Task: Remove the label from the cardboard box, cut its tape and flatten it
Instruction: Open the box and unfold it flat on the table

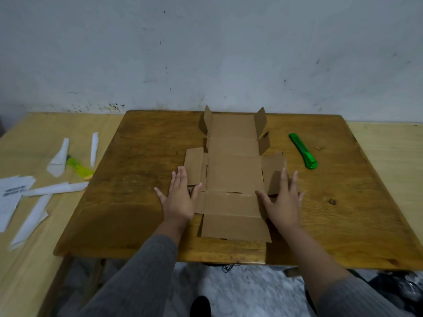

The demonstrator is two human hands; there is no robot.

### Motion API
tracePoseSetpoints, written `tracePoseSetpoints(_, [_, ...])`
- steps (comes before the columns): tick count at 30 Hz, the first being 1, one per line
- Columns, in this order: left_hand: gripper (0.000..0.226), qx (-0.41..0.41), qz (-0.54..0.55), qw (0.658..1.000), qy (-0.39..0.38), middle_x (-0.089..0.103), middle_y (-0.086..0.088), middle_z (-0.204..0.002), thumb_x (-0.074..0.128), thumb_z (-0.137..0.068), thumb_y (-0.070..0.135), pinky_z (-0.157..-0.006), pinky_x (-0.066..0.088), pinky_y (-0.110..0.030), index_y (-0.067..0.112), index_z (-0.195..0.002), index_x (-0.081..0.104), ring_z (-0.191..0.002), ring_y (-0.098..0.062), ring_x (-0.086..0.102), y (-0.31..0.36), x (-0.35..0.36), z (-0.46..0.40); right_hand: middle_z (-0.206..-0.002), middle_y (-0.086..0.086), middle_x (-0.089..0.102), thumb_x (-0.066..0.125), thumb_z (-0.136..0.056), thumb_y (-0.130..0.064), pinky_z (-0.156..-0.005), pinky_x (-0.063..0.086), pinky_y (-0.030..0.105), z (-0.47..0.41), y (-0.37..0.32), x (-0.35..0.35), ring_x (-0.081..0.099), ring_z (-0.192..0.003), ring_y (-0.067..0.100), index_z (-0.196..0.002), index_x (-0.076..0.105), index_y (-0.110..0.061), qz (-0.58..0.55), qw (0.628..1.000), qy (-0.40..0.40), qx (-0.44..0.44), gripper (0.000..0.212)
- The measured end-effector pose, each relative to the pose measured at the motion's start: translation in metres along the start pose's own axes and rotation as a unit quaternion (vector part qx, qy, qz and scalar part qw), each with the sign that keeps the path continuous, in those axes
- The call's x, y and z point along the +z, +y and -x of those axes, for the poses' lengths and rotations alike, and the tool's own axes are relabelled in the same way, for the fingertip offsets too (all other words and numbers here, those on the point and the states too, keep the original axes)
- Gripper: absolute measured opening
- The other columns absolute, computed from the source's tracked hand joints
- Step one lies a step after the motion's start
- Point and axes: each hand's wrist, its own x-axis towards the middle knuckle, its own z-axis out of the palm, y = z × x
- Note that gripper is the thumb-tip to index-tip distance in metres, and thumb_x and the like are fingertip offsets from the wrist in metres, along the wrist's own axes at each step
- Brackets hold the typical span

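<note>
- We see the cardboard box [233,177] unfolded and spread nearly flat in the middle of the dark wooden table [137,156], its long axis running from the near edge toward the wall.
- At its far end, two small flaps stand up, and a third on the right leans up at a tilt; the rest lies down.
- Our left hand [179,197] rests palm down with fingers straight and spread, over the box's left side flap; it grips nothing.
- Our right hand [282,200] lies the same way on the right side flap, fingers straight and apart, thumb pointing in toward the centre panel; it holds nothing.
- The box's near edge stops short of the table's front edge, leaving a bare strip of wood.
- Left of the box we have a wide stretch of open tabletop reaching to the table's left edge.
- To the right, the green utility knife [303,151] lies on the wood, well apart from the box and angled toward the far edge; more bare wood lies beyond it.
- On the paler surface [29,259] to the left lie white paper strips [57,189], a printed label piece [12,193] and a yellow object [79,167] partly under one strip, all clear of the dark table.
</note>
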Motion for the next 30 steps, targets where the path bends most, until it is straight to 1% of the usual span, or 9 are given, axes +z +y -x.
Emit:
tracePoseSetpoints(3, [0.069,0.002,0.048,0.999,0.015,0.003,0.008,-0.163,0.031,-0.1,0.051,-0.118,-0.009,-0.053,0.022,-0.155,0.001,-0.148,-0.007,-0.002,0.004,-0.002,0.0,-0.159,0.002,0.012,0.058,-0.089,-0.041,-0.118,0.018,0.048,-0.001,-0.003,0.0,0.014,-0.145,0.025,-0.15,0.001,-0.026,-0.105,0.993,0.049,-0.003,0.085])
tracePoseSetpoints(6, [0.067,0.019,0.11,0.993,0.024,0.005,0.006,-0.162,0.035,-0.101,0.045,-0.121,-0.004,-0.042,0.022,-0.155,0.002,-0.147,-0.006,0.0,0.008,-0.004,0.005,-0.156,0.003,0.026,0.058,-0.09,-0.036,-0.112,0.032,0.041,0.0,-0.006,-0.005,0.026,-0.142,0.022,-0.151,0.005,-0.023,-0.145,0.987,0.074,-0.009,0.082])
tracePoseSetpoints(8, [0.064,0.02,0.154,0.987,0.041,0.009,0.008,-0.161,0.036,-0.102,0.041,-0.119,0.0,-0.036,0.023,-0.155,0.006,-0.142,-0.004,0.0,0.013,-0.006,0.009,-0.151,0.004,0.036,0.058,-0.091,-0.032,-0.105,0.042,0.042,-0.001,-0.007,-0.009,0.037,-0.136,0.024,-0.151,0.012,-0.024,-0.153,0.985,0.077,-0.012,0.075])
tracePoseSetpoints(10, [0.06,0.02,0.183,0.981,0.054,0.014,0.011,-0.16,0.035,-0.102,0.04,-0.119,0.009,-0.037,0.028,-0.155,0.009,-0.146,-0.015,0.003,0.02,-0.007,0.012,-0.142,0.003,0.048,0.055,-0.093,-0.026,-0.091,0.052,0.038,-0.003,-0.01,-0.015,0.055,-0.12,0.023,-0.147,0.029,-0.023,-0.161,0.982,0.101,-0.003,0.06])
tracePoseSetpoints(13, [0.057,0.058,0.184,0.98,0.046,0.02,0.009,-0.159,0.035,-0.102,0.041,-0.118,0.016,-0.037,0.031,-0.154,0.013,-0.148,-0.024,0.01,0.035,-0.007,0.016,-0.134,-0.002,0.056,0.051,-0.095,-0.017,-0.079,0.049,0.027,-0.007,-0.017,-0.024,0.061,-0.111,0.019,-0.135,0.049,-0.02,-0.211,0.965,0.145,0.057,0.04])
tracePoseSetpoints(18, [0.06,0.125,0.174,0.977,-0.017,0.011,0.017,-0.16,0.038,-0.101,0.043,-0.121,0.017,-0.04,0.034,-0.154,0.012,-0.148,-0.013,0.011,0.049,0.003,0.019,-0.137,0.0,0.054,0.048,-0.097,-0.022,-0.093,0.047,0.03,-0.009,-0.024,-0.031,0.055,-0.117,0.014,-0.134,0.05,-0.021,-0.273,0.957,0.086,0.052,0.037])
tracePoseSetpoints(20, [0.063,0.158,0.13,0.977,-0.067,0.003,0.018,-0.16,0.037,-0.102,0.042,-0.119,0.003,-0.033,0.034,-0.155,0.005,-0.145,-0.001,-0.001,0.05,0.011,0.021,-0.141,0.0,0.05,0.045,-0.098,-0.027,-0.098,0.044,0.032,-0.007,-0.025,-0.032,0.051,-0.122,0.014,-0.139,0.045,-0.022,-0.297,0.952,0.052,0.042,0.041])
tracePoseSetpoints(23, [0.066,0.175,0.067,0.977,-0.102,-0.007,0.014,-0.161,0.03,-0.102,0.049,-0.12,-0.001,-0.035,0.029,-0.155,-0.002,-0.145,-0.001,-0.011,0.053,0.016,0.021,-0.147,0.0,0.041,0.043,-0.099,-0.034,-0.108,0.035,0.039,-0.004,-0.025,-0.034,0.037,-0.136,0.019,-0.146,0.03,-0.025,-0.374,0.925,0.004,0.067,0.05])
tracePoseSetpoints(30, [0.07,0.155,-0.176,0.958,-0.164,-0.014,0.009,-0.161,0.008,-0.097,0.062,-0.12,-0.007,-0.046,0.024,-0.155,-0.005,-0.147,-0.009,-0.015,0.067,0.023,0.019,-0.141,-0.003,0.048,0.03,-0.099,-0.045,-0.11,0.026,0.035,0.005,-0.031,-0.039,0.039,-0.133,0.016,-0.134,0.049,-0.025,-0.416,0.9,-0.125,0.028,0.045])
